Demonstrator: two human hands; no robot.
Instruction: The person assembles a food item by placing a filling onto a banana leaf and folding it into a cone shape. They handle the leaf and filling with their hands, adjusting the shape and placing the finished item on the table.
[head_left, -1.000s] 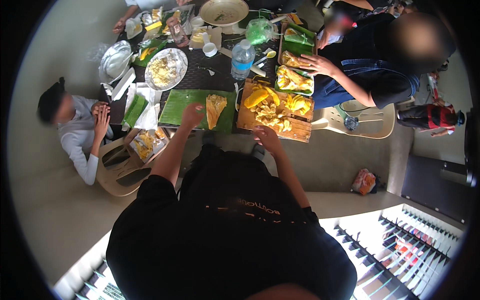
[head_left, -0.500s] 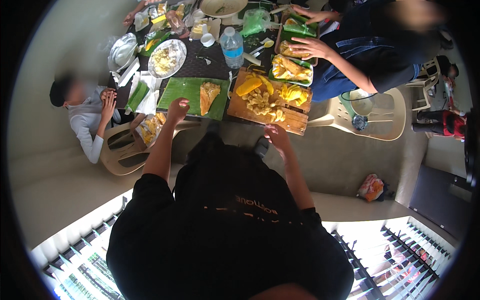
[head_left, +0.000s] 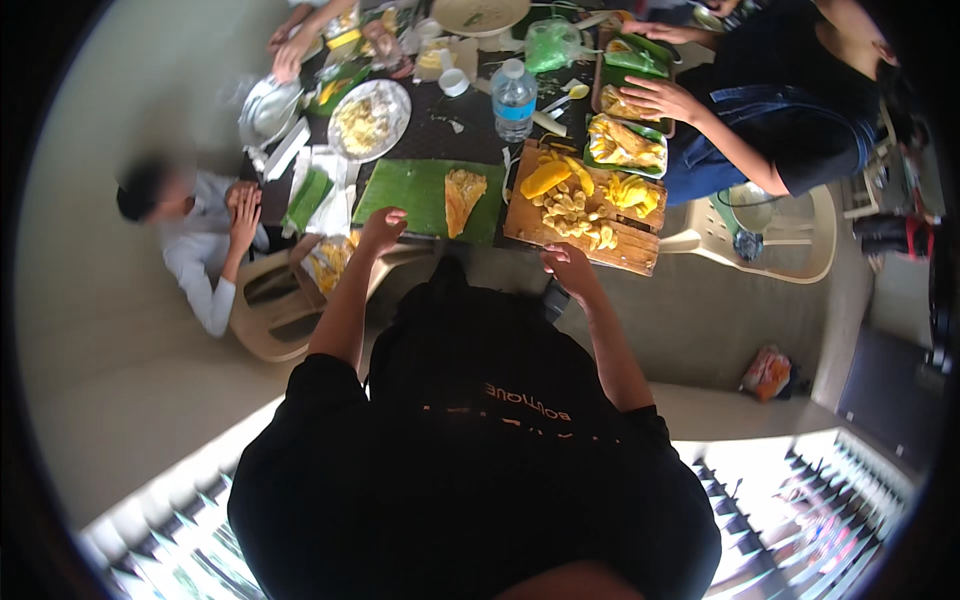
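Note:
My left hand hovers at the table's near edge, by the front of a green banana leaf. Its fingers are loosely bent, and nothing shows in them. On that leaf's right half lies a golden-brown wedge of food. My right hand is just below the near edge of a wooden cutting board, fingers half curled and apart from the thumb, holding nothing visible. Pale yellow chopped pieces, yellow strips and a long yellow fruit piece lie on the board.
A water bottle stands behind the leaf, left of it a foil-coloured plate of crumbly food. At right, a co-worker's hand rests over a tray. A seated person is at left. Plastic chairs flank me.
The whole view has swung slightly, so the table and its things sit farther right. The co-worker at right has shifted. My hands keep nearly the same pose near the table edge.

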